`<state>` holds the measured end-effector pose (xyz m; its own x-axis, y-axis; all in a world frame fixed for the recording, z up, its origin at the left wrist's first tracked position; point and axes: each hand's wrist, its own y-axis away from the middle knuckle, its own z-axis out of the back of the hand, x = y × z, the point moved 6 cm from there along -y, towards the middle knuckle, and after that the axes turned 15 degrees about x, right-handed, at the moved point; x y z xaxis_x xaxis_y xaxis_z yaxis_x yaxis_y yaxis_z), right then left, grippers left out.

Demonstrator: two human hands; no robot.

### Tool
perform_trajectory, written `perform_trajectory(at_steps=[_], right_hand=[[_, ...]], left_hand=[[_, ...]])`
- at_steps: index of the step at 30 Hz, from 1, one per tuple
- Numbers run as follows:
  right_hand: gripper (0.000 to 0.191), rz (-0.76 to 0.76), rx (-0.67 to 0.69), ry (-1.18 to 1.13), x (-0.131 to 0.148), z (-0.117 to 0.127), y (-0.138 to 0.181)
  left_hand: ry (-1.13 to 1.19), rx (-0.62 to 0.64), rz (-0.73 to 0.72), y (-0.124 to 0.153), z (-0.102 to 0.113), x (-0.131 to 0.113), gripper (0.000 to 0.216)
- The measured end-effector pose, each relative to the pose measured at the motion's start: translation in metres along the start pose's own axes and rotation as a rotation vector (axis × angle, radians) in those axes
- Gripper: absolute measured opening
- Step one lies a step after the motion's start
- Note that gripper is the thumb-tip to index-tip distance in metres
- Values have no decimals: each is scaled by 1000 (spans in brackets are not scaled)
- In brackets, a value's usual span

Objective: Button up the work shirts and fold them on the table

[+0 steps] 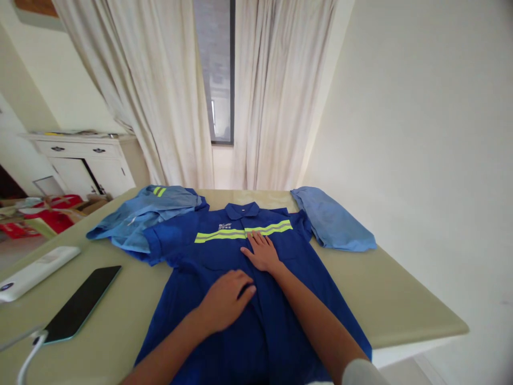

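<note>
A dark blue work shirt [208,256] with a yellow reflective chest stripe lies spread flat, front up, on a pale green table [385,289]. My right hand [262,251] rests flat and open on the shirt's chest just below the stripe, fingers pointing away from me. Closer to me, my left hand [226,302] sits on the shirt's front placket with its fingers curled down onto the fabric.
A light blue garment with a yellow stripe [140,216] lies at the table's back left and another light blue one [332,219] at the back right. A dark phone [80,305] and a white device [36,270] lie at the left. Curtains and a white wall stand behind.
</note>
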<state>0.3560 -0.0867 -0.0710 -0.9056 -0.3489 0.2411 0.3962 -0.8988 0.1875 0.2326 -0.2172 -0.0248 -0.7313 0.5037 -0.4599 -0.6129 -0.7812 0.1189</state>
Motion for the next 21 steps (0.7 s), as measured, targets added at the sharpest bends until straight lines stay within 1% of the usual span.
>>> perform_trajectory(at_steps=[1, 3, 5, 7, 8, 10, 12, 13, 15, 17, 19, 21], right_hand=[[75, 2, -20, -2, 0, -2, 1], [70, -2, -57, 5, 0, 1, 3], [62, 7, -83, 23, 0, 10, 1], [58, -6, -94, 49, -6, 23, -8], [57, -25, -95, 66, -13, 30, -15], [55, -68, -106, 108, -35, 44, -30], [48, -101, -144, 152, -63, 57, -45], [47, -116, -168, 165, -78, 62, -52], [51, -185, -197, 155, -108, 68, -63], [59, -280, -182, 105, -133, 67, -72], [64, -352, -164, 57, -148, 62, -78], [63, -393, -191, 44, -152, 61, -79]], left_hand=[[-71, -68, 45, -16, 14, 21, 46], [-156, -153, 145, -50, 38, 63, 49], [-212, -207, 256, -81, 55, 103, 53], [-263, -283, 396, -102, 68, 140, 59], [-273, -283, 460, -109, 70, 157, 62], [-256, -206, 538, -119, 68, 187, 69], [-243, -122, 538, -125, 64, 207, 73], [-244, -100, 524, -128, 63, 214, 73], [-251, -90, 493, -132, 64, 223, 74], [-246, -89, 472, -138, 68, 230, 74], [-230, -106, 445, -145, 74, 235, 72], [-185, -153, 411, -150, 81, 241, 66]])
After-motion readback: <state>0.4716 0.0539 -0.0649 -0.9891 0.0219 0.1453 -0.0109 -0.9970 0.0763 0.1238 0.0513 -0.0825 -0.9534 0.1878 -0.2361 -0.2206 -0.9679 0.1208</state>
